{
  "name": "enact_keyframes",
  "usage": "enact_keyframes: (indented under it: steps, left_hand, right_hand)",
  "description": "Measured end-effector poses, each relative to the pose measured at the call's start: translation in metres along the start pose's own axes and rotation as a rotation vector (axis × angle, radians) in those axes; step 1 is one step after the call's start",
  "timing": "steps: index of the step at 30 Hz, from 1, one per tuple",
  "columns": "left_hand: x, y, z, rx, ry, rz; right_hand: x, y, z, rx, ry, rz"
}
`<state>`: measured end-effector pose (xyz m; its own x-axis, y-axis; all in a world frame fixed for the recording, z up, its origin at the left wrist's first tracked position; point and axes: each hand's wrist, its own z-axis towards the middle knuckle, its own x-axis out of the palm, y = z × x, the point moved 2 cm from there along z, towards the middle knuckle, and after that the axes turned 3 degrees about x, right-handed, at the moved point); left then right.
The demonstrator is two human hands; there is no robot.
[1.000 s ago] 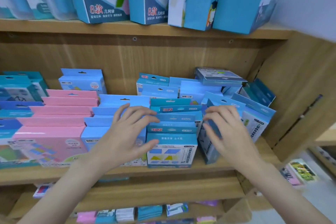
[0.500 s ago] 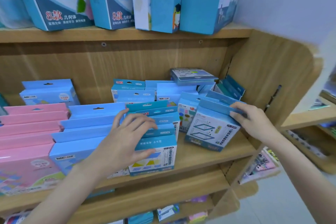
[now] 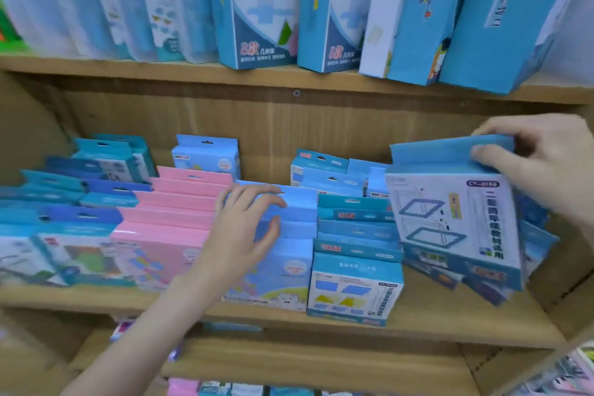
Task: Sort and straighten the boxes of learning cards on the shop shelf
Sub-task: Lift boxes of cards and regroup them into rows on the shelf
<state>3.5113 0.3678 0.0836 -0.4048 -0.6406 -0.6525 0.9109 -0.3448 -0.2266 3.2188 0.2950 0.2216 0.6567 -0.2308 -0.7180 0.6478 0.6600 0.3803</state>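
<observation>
Rows of flat card boxes stand on the middle wooden shelf [image 3: 450, 321]. My right hand [image 3: 543, 167] pinches the blue header of a white-and-blue box with frame drawings [image 3: 450, 219], lifted and tilted at the right end of the shelf. More blue boxes lean behind it. My left hand [image 3: 247, 228] rests with spread fingers on the tops of the light blue box row [image 3: 289, 270]. Right of that stands a teal row whose front box shows blue and yellow shapes [image 3: 353, 289]. A pink box row [image 3: 167, 235] stands to the left.
Darker blue and teal boxes [image 3: 64, 202] fill the shelf's left end. Tall blue cartons [image 3: 263, 10] stand on the upper shelf above. The wooden side panel [image 3: 575, 283] closes the shelf on the right. More small packs lie on the shelf below [image 3: 225, 389].
My right hand has raised the frame-drawing box higher, now pinching its header. My left hand has shifted from the teal row onto the light blue row. The view swung left.
</observation>
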Motion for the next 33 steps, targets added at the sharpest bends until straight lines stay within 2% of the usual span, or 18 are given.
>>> enact_keyframes:
  steps: [4,7,13,17,21,27,30,33]
  left_hand:
    - [-0.033,0.037,-0.009,-0.079,-0.031,0.061]
    - [-0.059,0.067,-0.019,-0.115,-0.023,0.121]
    - [-0.114,0.133,-0.076,-0.139,0.068,0.155]
    - [-0.123,0.149,-0.093,-0.123,0.1,0.144]
    - [-0.118,0.137,-0.066,-0.079,-0.005,0.027]
    - [-0.066,0.07,-0.024,0.113,0.057,-0.102]
    - [-0.039,0.028,-0.007,0.203,0.071,-0.134]
    - [-0.009,-0.015,0.01,0.249,0.104,-0.109]
  right_hand:
    - [0.031,0.083,0.047,-0.246,-0.053,-0.045]
    - [0.074,0.128,0.077,-0.333,-0.072,0.013]
    - [0.155,0.174,0.099,-0.289,-0.062,0.229]
    - [0.18,0.181,0.094,-0.152,-0.057,0.397]
    - [0.15,0.15,0.077,-0.025,-0.144,0.421]
    - [0.055,0.069,0.014,0.183,-0.254,0.43]
    - [0.016,0.036,-0.014,0.189,-0.229,0.34]
    - [-0.018,-0.005,-0.036,0.194,-0.117,0.265]
